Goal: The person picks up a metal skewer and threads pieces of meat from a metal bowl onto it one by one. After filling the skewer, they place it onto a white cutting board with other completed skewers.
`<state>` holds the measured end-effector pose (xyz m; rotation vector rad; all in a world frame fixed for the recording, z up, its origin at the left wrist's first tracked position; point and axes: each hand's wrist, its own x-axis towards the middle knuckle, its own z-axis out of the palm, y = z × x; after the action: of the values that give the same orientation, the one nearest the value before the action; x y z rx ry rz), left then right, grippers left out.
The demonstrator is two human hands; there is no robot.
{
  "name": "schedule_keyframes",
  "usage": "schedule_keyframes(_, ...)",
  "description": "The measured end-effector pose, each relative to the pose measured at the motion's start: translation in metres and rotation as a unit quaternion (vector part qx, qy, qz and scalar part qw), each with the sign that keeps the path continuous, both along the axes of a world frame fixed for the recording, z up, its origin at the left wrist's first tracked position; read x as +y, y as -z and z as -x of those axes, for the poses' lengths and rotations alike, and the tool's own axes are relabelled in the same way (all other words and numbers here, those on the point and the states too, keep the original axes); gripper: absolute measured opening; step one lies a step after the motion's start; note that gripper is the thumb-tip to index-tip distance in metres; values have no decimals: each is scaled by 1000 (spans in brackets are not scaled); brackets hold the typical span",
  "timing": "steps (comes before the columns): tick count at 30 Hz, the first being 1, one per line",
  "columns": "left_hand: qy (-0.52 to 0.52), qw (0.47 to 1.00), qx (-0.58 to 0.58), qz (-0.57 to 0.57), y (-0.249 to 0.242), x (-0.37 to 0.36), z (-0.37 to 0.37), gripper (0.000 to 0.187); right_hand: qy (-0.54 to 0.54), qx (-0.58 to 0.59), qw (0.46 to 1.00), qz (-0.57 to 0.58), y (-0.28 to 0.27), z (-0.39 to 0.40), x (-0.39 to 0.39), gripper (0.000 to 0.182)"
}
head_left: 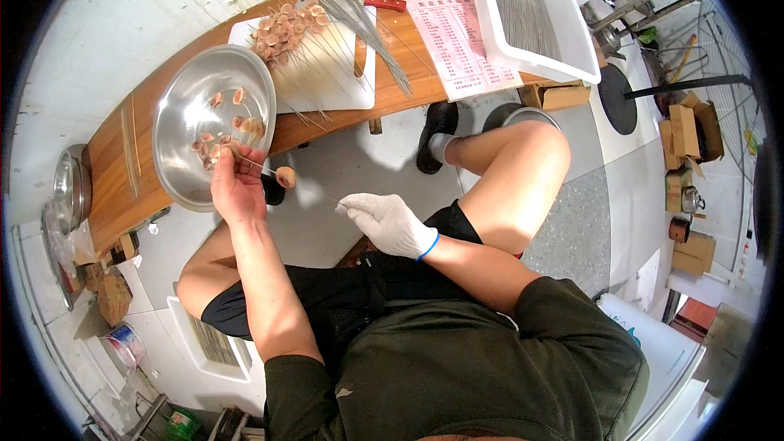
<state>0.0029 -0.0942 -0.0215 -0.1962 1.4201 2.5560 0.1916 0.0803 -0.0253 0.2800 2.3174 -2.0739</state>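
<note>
My left hand (pixel 239 186) is bare and closed over the near rim of a steel bowl (pixel 173 106); what its fingers pinch is too small to name. Several round brown pieces (pixel 238 95) lie in the bowl. In a white knitted glove, my right hand (pixel 380 223) pinches the end of a thin metal skewer (pixel 328 196). One round piece (pixel 285 177) is threaded on the skewer, between my two hands. Behind the bowl, a white cutting board (pixel 327 73) carries a heap of round pieces on skewers (pixel 282 33) and loose skewers (pixel 359 28).
A red-handled knife (pixel 385 4), a printed sheet (pixel 457 41) and a white bin (pixel 584 69) of skewers stand on the wooden table (pixel 306 129). Metal bowls (pixel 72 188) are at the far left. A second white tray (pixel 237 369) is on the floor, lower left.
</note>
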Motion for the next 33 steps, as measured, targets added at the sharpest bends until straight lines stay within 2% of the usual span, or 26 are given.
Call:
schedule_keyframes(2,-36,999,-25,0,-4,7,-2,21,4,-4,1000,-1,-1,1,1,23)
schedule_keyframes(8,3,999,3,-35,-4,7,-7,23,17,23,1000,-5,5,3,3,23)
schedule_keyframes(13,49,995,45,-77,-14,2,-7,37,7,36,999,-20,2,3,4,24)
schedule_keyframes(19,52,991,79,-92,-18,0,-8,34,2,81,993,-82,7,4,2,24)
schedule_keyframes(25,22,998,30,-49,-15,4,-8,25,0,38,999,-3,2,3,0,22)
schedule_keyframes(28,24,998,13,-52,-10,7,-8,23,-20,39,999,-30,6,0,0,21)
schedule_keyframes(33,11,999,-19,-38,-12,14,-9,21,-17,23,999,-13,0,1,5,22)
